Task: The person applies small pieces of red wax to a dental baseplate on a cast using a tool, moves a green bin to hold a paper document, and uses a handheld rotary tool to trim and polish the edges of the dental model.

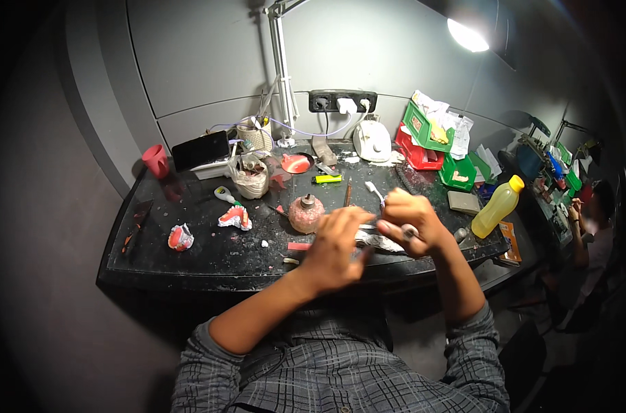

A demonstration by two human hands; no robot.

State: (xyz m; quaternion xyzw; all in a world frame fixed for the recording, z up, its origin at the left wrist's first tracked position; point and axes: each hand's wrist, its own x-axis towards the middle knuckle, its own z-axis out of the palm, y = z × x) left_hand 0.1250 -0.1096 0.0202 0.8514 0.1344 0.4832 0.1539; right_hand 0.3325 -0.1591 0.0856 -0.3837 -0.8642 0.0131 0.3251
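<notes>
My right hand (415,224) is closed in a fist around a slim tool (409,233). Only its round, pale grey end shows, so its kind is unclear. Close by on the left, my left hand (335,249) is raised over the bench's front edge. Its fingers are bent and smeared by motion, and anything between them is hidden. Just behind my left hand stands a round glass burner (306,214) with a metal cap. A pink wax strip (299,246) lies beside that hand. Two dental models with pink wax, one (235,218) nearer and one (181,237) farther left, rest on the bench.
On the black bench (209,265) are a toothbrush (375,191), a yellow-green lighter (326,179) and a bag-lined container (250,177). A yellow bottle (497,206) stands at the right. Green and red bins (419,153) sit behind. Another person (591,241) works at far right.
</notes>
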